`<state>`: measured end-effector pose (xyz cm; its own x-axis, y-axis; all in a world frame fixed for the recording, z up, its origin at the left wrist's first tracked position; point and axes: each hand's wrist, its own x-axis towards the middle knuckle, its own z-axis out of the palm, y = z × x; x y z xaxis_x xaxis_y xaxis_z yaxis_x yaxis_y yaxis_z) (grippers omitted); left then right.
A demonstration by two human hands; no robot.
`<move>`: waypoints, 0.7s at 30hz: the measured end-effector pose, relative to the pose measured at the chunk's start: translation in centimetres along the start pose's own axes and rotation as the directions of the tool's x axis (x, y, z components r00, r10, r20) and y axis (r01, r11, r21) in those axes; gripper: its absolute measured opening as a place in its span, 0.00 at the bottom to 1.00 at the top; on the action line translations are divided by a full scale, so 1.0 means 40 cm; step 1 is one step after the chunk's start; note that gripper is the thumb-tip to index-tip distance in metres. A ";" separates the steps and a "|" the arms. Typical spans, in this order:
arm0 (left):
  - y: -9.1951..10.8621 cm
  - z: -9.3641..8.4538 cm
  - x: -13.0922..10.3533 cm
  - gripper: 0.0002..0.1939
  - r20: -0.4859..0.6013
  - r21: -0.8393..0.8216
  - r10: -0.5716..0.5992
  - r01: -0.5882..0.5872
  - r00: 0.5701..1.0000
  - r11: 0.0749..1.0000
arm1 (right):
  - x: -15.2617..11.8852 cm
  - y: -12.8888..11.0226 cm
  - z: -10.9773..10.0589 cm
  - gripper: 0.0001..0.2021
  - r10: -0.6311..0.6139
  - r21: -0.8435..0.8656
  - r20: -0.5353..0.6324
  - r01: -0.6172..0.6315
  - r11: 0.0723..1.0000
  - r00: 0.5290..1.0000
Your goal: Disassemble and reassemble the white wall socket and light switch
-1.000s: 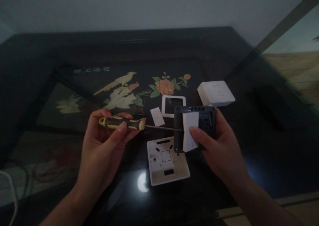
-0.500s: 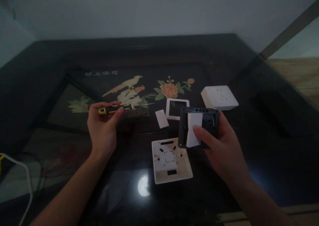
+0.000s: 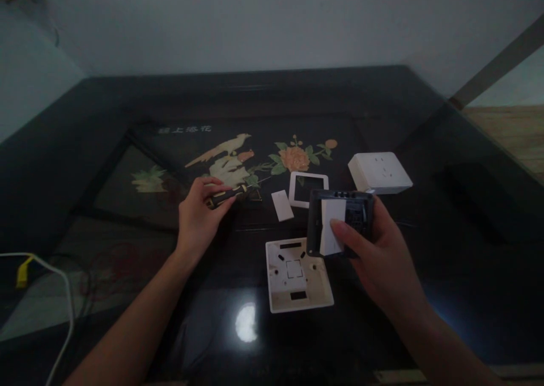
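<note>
A screwdriver [image 3: 227, 195] with a black and yellow handle is pinched between the thumb and fingers of my left hand [image 3: 204, 213]. Its thin shaft points right, toward the tabletop flower picture. My right hand [image 3: 378, 241] grips a black-framed wall switch [image 3: 315, 221] by its right side, thumb pressed on the white rocker [image 3: 333, 210]. Below and left of that switch lies a square white mounting box [image 3: 278, 304], open side up. A white rectangular cover piece [image 3: 283, 206] and a white square frame [image 3: 293, 190] rest between my hands, farther back.
A white socket box [image 3: 380, 172] stands behind my right hand. At the left edge runs a white cable [image 3: 70, 306] with a yellow tag [image 3: 23, 271]. The dark glossy table [image 3: 212, 340] meets a pale wall [image 3: 255, 23] at the back.
My left hand has moved right and shifted forward along the screwdriver, whose handle now tilts more upward to the right. My right hand still holds the switch. The whole view has shifted slightly.
</note>
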<state>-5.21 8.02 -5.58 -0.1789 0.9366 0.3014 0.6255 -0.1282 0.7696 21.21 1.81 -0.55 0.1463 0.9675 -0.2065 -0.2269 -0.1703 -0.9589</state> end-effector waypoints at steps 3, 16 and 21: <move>-0.017 0.003 0.001 0.14 0.060 0.088 0.047 -0.052 0.997 0.995 | 0.000 0.006 -0.003 0.18 -0.010 -0.013 0.023 0.011 1.000 1.000; 0.143 -0.029 -0.083 0.13 0.074 0.020 0.523 -0.525 0.849 0.851 | -0.017 -0.007 0.028 0.19 -0.070 -0.300 0.090 0.094 0.949 0.993; 0.190 -0.009 -0.159 0.24 0.258 -0.100 0.711 -0.714 0.654 0.693 | -0.033 -0.011 0.056 0.17 -0.124 -0.353 0.138 0.166 0.921 0.983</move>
<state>0.40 0.96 -1.44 0.5239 0.6054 0.5992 0.4854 -0.7903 0.3740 18.97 1.02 0.59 0.0394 0.9976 -0.0572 0.1555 -0.0626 -0.9858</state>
